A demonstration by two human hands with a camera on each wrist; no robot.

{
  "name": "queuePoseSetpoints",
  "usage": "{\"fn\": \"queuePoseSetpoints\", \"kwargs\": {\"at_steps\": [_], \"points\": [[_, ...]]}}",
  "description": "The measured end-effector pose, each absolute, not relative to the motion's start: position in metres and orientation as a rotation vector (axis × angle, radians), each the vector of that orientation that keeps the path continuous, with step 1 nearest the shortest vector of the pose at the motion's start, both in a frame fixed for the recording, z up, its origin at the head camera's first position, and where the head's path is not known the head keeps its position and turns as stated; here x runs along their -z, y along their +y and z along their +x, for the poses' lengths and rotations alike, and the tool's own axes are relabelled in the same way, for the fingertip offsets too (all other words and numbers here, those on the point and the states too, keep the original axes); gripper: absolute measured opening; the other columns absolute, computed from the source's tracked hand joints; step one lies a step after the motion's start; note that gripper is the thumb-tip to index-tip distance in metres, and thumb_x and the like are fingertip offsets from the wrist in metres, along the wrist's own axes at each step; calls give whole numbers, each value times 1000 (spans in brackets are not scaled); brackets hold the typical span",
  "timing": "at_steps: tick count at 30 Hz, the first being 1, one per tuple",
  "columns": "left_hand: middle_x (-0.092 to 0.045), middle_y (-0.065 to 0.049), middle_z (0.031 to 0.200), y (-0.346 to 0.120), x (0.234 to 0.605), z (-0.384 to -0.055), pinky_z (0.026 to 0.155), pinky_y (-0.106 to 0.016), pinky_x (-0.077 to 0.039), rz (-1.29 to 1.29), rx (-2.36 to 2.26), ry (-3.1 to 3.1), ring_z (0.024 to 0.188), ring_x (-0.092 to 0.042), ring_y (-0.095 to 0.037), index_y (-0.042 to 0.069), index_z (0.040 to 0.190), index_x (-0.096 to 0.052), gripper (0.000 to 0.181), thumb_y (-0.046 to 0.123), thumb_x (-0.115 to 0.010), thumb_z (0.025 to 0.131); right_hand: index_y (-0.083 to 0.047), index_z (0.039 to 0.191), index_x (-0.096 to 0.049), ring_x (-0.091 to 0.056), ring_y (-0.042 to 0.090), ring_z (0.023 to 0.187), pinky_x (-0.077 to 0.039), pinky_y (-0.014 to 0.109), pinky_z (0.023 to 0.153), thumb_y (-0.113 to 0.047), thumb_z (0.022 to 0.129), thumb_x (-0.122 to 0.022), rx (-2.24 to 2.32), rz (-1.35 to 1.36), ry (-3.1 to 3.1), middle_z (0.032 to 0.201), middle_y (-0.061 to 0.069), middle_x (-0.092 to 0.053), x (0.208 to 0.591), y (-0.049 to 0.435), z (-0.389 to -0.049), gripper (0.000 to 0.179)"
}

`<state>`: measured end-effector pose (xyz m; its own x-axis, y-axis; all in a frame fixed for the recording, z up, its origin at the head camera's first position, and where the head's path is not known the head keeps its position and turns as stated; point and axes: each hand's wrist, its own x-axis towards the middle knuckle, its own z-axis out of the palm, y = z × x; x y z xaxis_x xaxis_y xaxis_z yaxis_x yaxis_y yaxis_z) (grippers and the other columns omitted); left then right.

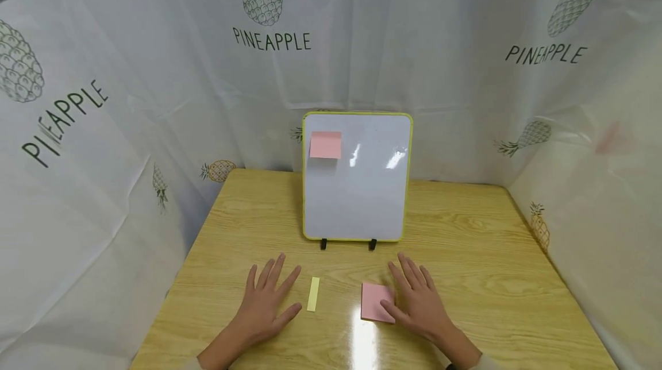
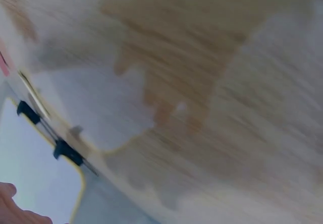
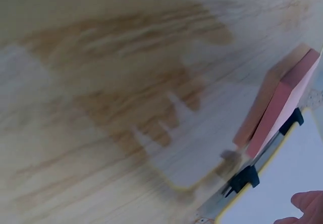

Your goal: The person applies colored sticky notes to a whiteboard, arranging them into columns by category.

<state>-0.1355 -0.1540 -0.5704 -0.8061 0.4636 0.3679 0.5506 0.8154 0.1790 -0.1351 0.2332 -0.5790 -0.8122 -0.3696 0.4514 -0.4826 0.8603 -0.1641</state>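
Observation:
My left hand (image 1: 262, 305) is spread with straight fingers over the table's left front, left of a narrow yellow paper strip (image 1: 313, 294). On the other side, my right hand (image 1: 418, 301) also has its fingers spread; its thumb overlaps the right edge of a pink sticky note pad (image 1: 375, 303) in the head view. Neither hand holds anything. Fingertips of the left hand (image 2: 20, 209) show at the lower left of its wrist view. In the right wrist view, the thick pad (image 3: 282, 103) lies near the right hand's fingertips (image 3: 308, 204).
A yellow-framed whiteboard (image 1: 357, 203) stands upright behind the hands on two black feet (image 1: 373, 245). One pink sticky note (image 1: 326, 145) is on its upper left. The glossy wooden table (image 1: 465, 232) is enclosed by a white pineapple-print curtain (image 1: 414, 25).

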Motion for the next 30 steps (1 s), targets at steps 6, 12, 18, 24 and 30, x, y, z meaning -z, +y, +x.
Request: {"fn": "queuePoseSetpoints", "kwargs": {"at_steps": [6, 12, 18, 24, 30], "points": [[-15, -14, 165, -132, 568, -123, 108, -66, -12, -942, 391, -2666, 145, -29, -41, 27, 157, -28, 72, 57, -51, 96, -5, 148, -45, -41, 37, 140, 5, 31, 124, -66, 84, -64, -370, 792, -2591, 156, 19, -38, 582, 223, -136, 89], [-14, -13, 166, -106, 564, -114, 107, -64, -14, -1121, 345, -2613, 147, -26, -37, 32, 159, -21, 76, 57, -52, 95, -2, 141, -53, -52, 39, 129, -30, 41, 115, -62, 78, -73, -407, 946, -2502, 148, 22, -48, 585, 216, -135, 89], [-7, -11, 167, -84, 563, -114, 112, -61, -7, -1268, 309, -2590, 152, -18, -34, 32, 159, -17, 74, 62, -44, 97, -4, 128, -64, -61, 32, 116, -53, 51, 88, -61, 72, -77, -463, 1017, -2505, 137, 17, -58, 587, 211, -131, 82], [-8, -10, 167, -65, 561, -120, 113, -62, -12, -1357, 249, -2517, 151, -21, -33, 33, 159, -20, 70, 64, -36, 99, -7, 107, -73, -66, 25, 104, -56, 42, 84, -56, 68, -81, -407, 1037, -2500, 118, 10, -70, 589, 209, -131, 63], [-16, -12, 166, -52, 562, -123, 112, -65, -24, -1431, 218, -2460, 147, -31, -36, 33, 158, -23, 64, 61, -31, 101, -9, 101, -74, -66, 23, 103, -56, 40, 85, -48, 71, -83, -430, 1039, -2552, 115, 8, -71, 585, 208, -133, 51]]}}
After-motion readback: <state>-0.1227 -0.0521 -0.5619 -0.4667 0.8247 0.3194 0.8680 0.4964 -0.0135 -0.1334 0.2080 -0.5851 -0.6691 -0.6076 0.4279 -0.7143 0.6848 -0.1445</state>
